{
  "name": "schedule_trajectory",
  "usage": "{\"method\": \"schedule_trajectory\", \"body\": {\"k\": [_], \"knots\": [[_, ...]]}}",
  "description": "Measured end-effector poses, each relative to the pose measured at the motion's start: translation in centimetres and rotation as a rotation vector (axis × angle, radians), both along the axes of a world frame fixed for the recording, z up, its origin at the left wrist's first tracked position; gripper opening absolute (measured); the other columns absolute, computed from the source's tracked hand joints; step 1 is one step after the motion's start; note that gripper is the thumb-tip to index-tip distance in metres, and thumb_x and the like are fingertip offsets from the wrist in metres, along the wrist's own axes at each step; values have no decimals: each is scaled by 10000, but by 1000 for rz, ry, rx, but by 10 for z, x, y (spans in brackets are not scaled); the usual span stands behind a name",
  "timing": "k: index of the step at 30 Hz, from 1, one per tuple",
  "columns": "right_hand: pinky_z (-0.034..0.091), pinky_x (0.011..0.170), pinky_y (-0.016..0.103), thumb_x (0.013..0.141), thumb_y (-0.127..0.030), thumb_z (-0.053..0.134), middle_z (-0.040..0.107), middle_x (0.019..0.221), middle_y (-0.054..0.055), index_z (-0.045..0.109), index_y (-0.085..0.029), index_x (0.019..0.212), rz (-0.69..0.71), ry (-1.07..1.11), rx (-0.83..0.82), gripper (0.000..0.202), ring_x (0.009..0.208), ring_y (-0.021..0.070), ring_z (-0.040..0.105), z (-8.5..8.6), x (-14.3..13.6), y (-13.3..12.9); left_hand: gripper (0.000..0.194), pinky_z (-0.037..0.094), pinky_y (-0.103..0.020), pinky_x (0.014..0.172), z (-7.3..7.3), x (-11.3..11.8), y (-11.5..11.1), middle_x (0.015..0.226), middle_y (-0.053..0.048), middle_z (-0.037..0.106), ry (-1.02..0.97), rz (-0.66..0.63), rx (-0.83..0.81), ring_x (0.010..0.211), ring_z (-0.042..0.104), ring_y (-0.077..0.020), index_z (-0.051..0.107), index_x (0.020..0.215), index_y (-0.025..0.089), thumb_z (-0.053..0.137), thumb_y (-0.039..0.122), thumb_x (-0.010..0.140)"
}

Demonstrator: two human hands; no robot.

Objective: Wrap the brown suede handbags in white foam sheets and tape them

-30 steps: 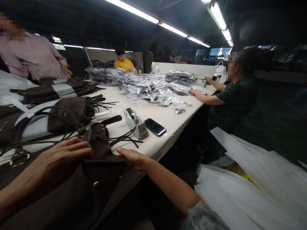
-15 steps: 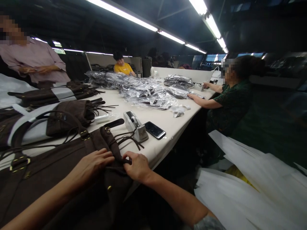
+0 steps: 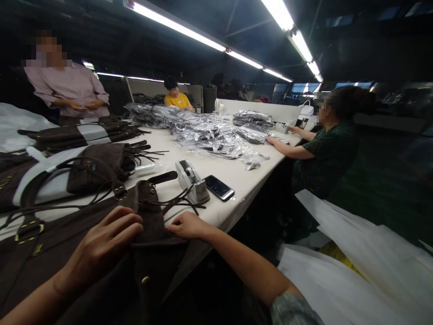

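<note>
A dark brown fabric handbag (image 3: 77, 230) with brass rings and studs lies at the table's near edge. My left hand (image 3: 108, 239) rests on its upper side, fingers curled against the cloth near the side panel. My right hand (image 3: 187, 225) pinches the bag's right edge between thumb and fingers. Thin dark cords trail from the bag towards a grey tape dispenser (image 3: 192, 183). Beside the dispenser lies a black phone (image 3: 219, 188), screen up.
More brown bags (image 3: 98, 169) with white paper lie at the left. Plastic-wrapped goods (image 3: 209, 133) cover the table's middle. Co-workers stand at the far left, at the back and on the right (image 3: 338, 135). White sheets (image 3: 365, 253) are piled at the lower right.
My left hand has drawn back leftwards along the bag. My right hand has shifted slightly left, and the bag's side panel now lies flatter. The view has swung slightly left.
</note>
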State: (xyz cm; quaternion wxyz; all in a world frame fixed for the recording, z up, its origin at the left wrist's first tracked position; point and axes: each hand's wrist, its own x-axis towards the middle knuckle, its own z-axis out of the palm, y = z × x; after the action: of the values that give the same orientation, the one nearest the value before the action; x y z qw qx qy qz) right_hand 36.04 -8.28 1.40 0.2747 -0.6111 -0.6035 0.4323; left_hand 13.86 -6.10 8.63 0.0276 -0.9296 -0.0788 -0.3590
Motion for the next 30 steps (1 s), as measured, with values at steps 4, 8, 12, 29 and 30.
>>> {"method": "schedule_trajectory", "body": {"k": [4,8,12,29,30], "knots": [[320,504,220,765,-518,748,452,428,-35,543,-191,437,150,-145,46,506,510,111,466,9,-8,16,221,454,-320,809,13,-8,4,912,-57,628,8,50,-30,933,525,-199,535,1047,246,470,95,900],[435,546,202,767,-460,764,656,691,-8,703,-184,749,289,454,-330,283,593,115,588,8,-12,18,159,444,-322,809,28,-17,6,914,-47,636,9,122,-32,965,524,-203,534,1003,260,466,144,918],[427,500,176,723,-169,756,641,672,-29,676,-141,1092,34,667,-372,379,523,91,562,0,-16,14,118,428,-287,781,38,-23,13,869,-43,606,116,162,-91,937,495,-188,538,851,229,462,213,940],[474,805,282,781,-730,642,652,869,40,692,-161,942,-324,506,263,593,851,181,604,12,6,-101,264,336,-312,707,-5,91,45,719,-36,629,687,-103,-201,786,490,-184,579,661,174,522,170,918],[465,799,273,772,-714,667,641,873,34,676,-173,918,-393,415,292,560,851,178,589,5,0,-109,256,339,-311,703,-13,96,41,710,-36,635,711,-114,-217,780,496,-184,576,647,174,546,161,901]]}}
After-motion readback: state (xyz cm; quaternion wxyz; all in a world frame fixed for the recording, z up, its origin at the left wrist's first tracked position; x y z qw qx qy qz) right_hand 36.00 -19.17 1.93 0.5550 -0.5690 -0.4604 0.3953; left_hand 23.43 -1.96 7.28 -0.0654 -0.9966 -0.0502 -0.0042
